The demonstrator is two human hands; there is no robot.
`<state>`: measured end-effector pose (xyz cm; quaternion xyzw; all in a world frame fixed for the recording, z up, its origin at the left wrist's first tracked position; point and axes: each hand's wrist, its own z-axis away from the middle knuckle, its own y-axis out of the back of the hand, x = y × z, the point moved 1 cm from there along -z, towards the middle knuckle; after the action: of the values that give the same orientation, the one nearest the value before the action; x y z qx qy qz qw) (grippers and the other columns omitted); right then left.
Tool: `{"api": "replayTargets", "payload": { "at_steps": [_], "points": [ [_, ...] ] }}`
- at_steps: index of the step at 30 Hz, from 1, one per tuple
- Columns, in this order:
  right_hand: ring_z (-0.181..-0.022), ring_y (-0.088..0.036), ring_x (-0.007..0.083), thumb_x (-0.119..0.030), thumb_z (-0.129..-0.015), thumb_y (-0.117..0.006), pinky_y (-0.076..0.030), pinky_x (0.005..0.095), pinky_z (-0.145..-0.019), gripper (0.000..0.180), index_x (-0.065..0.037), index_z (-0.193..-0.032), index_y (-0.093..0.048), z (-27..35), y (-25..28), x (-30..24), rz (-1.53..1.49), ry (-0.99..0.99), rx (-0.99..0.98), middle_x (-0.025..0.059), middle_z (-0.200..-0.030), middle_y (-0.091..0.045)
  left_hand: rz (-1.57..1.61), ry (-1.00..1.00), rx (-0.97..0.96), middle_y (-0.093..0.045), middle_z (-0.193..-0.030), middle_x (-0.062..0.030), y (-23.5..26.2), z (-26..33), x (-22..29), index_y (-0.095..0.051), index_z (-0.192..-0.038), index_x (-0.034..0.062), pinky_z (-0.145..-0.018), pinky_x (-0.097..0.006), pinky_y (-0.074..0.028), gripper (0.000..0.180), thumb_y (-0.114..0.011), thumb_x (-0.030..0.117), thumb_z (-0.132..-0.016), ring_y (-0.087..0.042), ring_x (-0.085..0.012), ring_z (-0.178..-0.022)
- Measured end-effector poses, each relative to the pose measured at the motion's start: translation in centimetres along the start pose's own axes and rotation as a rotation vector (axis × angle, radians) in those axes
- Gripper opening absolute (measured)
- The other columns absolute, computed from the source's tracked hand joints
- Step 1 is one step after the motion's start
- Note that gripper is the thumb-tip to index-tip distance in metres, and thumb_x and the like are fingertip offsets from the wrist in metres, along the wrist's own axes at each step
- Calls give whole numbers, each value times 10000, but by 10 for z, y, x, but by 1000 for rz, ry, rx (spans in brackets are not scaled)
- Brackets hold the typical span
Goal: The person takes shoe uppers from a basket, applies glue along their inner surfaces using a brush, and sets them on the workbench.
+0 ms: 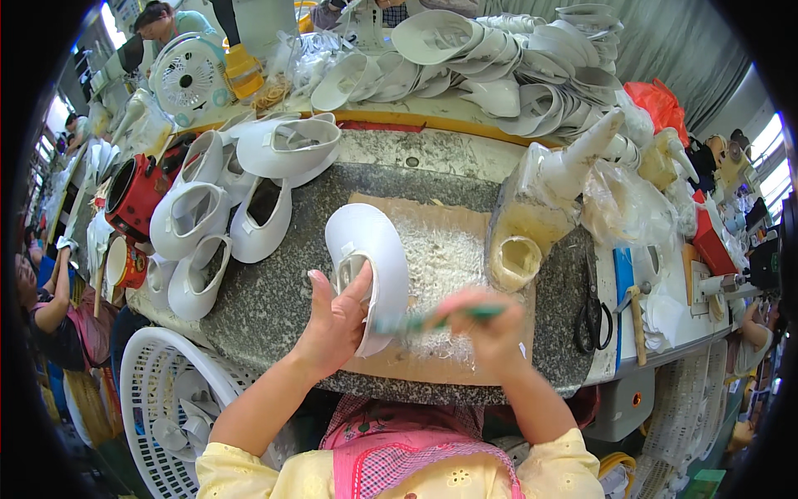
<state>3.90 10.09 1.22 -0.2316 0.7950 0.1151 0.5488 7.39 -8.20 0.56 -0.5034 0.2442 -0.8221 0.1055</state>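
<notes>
In my left hand is a white shoe upper, tilted on its side, with fingers reaching into its opening and the thumb outside them. My right hand is closed around a green-handled brush. Motion smears the brush, and its head is at the lower edge of the upper; whether it touches cannot be made out. Beneath both hands lies a brown cardboard sheet, crusted with whitish residue. Right of the sheet stands a yellowish, crusted pot with a round opening.
Several white shoe uppers sit at the left beside a red pot. Stacked uppers fill the back. Black scissors and a hammer lie right. A white basket stands lower left. Other people work nearby.
</notes>
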Motion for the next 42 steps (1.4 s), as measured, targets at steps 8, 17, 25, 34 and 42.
{"api": "replayTargets", "payload": {
  "at_steps": [8,17,25,34,42],
  "points": [
    [-610,-548,124,40,-710,-550,-427,228,-545,150,-18,-844,-585,11,-13,11,107,34,-65,81,-734,-594,98,-55,28,-248,-1289,-114,6,-4,1,-63,-1302,94,-953,-399,-216,949,-86,765,-631,-285,-259,-1164],
    [-608,-534,78,-27,-742,-554,-417,185,-527,96,-21,-836,-571,12,-15,14,99,-55,-106,60,-731,-602,194,-94,2,-298,-1256,-111,4,-15,1,-62,-1303,105,-952,-382,-230,940,-101,764,-634,-309,-240,-1148],
    [-580,-561,117,-9,-731,-545,-426,215,-507,61,9,-785,-567,12,84,-15,783,181,595,87,-695,-593,-1599,-311,136,-560,-733,-118,7,-26,34,-562,-733,13,-620,-359,-421,399,-452,394,-781,-551,-275,-668],
    [-547,-508,106,-13,-748,-539,-381,187,-507,78,-5,-810,-584,34,127,-12,672,204,293,68,-736,-590,-1782,-718,-158,-560,-726,-109,20,2,13,-540,-862,43,-667,-343,-424,270,-629,114,-617,-544,-224,-741],
    [-569,-524,130,59,-666,-582,-395,216,-507,166,-38,-799,-603,45,109,11,589,152,347,68,-671,-567,-1379,-412,172,-574,-752,-175,0,-10,-14,-413,-1073,-1,-564,-297,-449,385,-557,114,-736,-580,-272,-653]
  ]
}}
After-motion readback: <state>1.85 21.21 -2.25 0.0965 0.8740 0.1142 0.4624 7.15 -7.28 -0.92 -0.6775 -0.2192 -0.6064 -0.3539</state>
